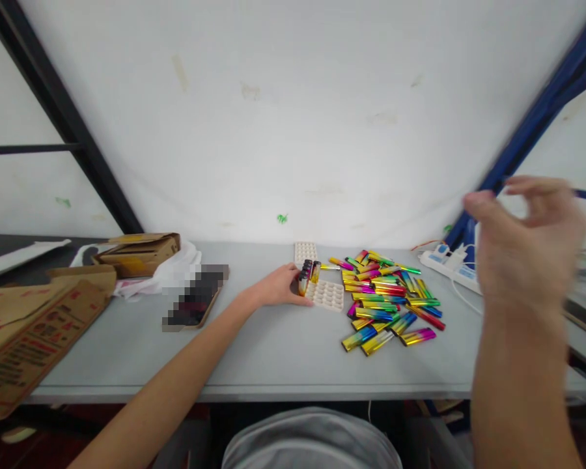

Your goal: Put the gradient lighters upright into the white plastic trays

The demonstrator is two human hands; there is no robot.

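Note:
My left hand (282, 286) rests at the left end of a pale tray with rows of round holes (328, 296). Its thumb lies along the near edge and its fingers curl behind, gripping that end. Several lighters with black tops (305, 277) stand upright in the tray beside these fingers. My right hand (532, 241) is raised high on the right, away from the table and smeared by motion. Its thumb and fingers are apart, and I see nothing between them. A loose pile of shiny multicoloured lighters (378, 290) lies right of the tray.
A second pale holed tray (305, 251) lies near the wall. On the left are a phone-like dark object, partly pixelated (198, 296), a white plastic bag (183, 260), and cardboard boxes (146, 254). A white power strip (452, 268) with cables sits at the right.

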